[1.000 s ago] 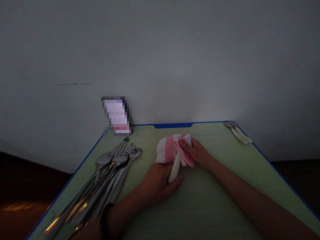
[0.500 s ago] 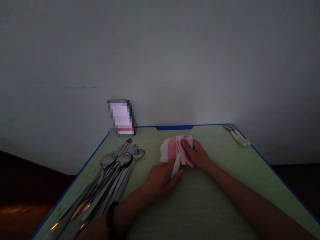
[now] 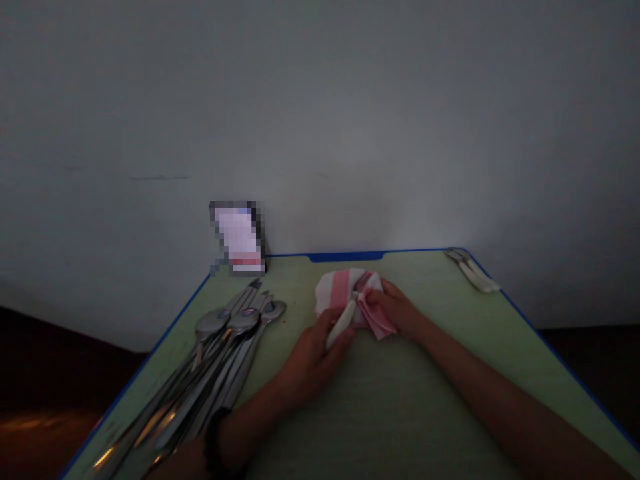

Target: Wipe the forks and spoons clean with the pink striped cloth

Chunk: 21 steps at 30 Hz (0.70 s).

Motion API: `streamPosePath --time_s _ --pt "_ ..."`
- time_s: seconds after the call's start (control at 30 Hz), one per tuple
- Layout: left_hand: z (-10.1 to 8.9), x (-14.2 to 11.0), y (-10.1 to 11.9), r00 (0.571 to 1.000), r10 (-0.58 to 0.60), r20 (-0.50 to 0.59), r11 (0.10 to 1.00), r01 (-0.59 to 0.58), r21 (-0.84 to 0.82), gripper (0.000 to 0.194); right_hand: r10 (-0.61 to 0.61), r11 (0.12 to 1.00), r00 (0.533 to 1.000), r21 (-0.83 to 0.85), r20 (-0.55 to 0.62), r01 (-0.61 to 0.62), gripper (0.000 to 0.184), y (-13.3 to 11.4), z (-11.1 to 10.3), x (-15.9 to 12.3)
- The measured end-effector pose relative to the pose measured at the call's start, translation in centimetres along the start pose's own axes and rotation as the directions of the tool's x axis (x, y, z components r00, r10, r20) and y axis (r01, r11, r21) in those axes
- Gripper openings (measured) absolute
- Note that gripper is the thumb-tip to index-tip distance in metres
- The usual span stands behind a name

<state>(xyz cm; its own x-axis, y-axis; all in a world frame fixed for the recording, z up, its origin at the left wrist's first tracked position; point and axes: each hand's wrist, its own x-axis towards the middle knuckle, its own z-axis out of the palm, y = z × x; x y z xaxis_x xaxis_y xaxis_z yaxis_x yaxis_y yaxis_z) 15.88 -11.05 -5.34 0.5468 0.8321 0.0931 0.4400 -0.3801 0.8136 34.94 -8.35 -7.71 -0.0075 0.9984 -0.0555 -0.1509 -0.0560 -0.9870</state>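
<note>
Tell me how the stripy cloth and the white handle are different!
The cloth has pink and white bands, while the white handle looks plain. The cloth is wide and bunched in folds; the white handle is slim. The right hand grips the cloth, while the left hand holds the white handle. Both have white on them.

We see a white-handled utensil point(image 3: 342, 325) slanting over the desk point(image 3: 385, 413), its far end against a folded pink-and-white cloth point(image 3: 340, 288).
</note>
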Motion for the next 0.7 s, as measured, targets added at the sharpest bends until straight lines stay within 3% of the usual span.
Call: streamPosePath --time_s 0.13,0.2,0.3,0.47,0.7 --pt "0.0 0.0 0.1 0.999 -0.031 -0.037 0.997 0.028 -0.066 0.044 0.154 0.957 0.985 0.258 -0.075 -0.130 0.011 0.0 0.0 0.4" --pt "0.0 -0.1 0.1 1.000 -0.003 -0.015 0.999 0.002 -0.043 0.045 0.225 0.882 0.974 0.423 0.012 -0.209 0.013 -0.3 0.0 0.6" --pt "-0.1 -0.1 0.0 0.999 0.032 -0.003 0.999 -0.032 -0.006 0.044 0.226 0.768 0.960 0.577 0.166 -0.280 0.021 -1.0 0.0 0.6" --pt "0.1 -0.2 -0.5 0.999 0.045 0.002 0.999 -0.045 0.020 0.048 0.207 0.687 0.966 0.680 0.154 -0.256 0.026 -1.6 -0.2 0.4" --pt "-0.1 -0.2 -0.4 0.997 0.077 -0.013 0.996 -0.077 0.040 0.048 0.206 0.693 0.963 0.669 0.175 -0.270 0.029 -0.8 -0.5 0.9"
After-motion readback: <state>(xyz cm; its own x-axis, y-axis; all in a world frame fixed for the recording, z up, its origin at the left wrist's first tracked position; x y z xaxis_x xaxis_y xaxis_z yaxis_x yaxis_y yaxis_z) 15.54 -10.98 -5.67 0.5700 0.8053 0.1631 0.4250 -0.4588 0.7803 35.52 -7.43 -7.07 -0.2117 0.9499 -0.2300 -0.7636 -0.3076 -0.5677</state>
